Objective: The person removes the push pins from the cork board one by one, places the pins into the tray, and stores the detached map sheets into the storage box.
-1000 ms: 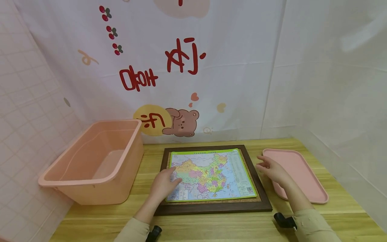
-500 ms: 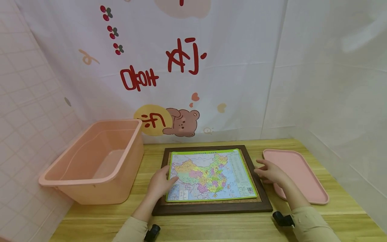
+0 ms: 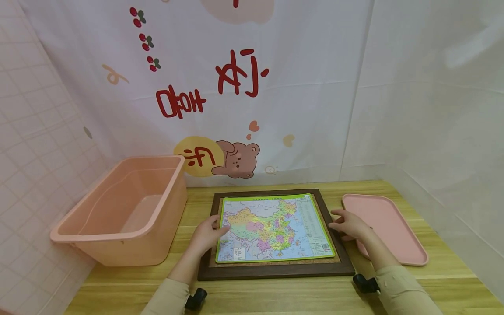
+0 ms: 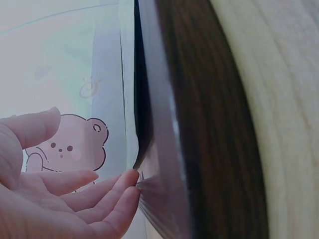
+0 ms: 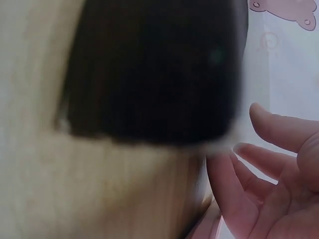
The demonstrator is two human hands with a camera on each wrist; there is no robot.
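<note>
Wooden table [image 3: 433, 284]: one map board [image 3: 275, 232] (two hands [image 3: 208, 234] flanking).

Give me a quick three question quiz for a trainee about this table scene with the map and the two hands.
1. True or false: the map sheet lies inside the dark wooden frame.
2. Which container stands beside the frame's left side: A) pink tray, B) peach tub, C) wire basket?
3. Fill in: the right hand sits between the frame and the pink ____.

Key
1. True.
2. B, the peach tub; the left hand touches the map's left edge.
3. tray.
</note>
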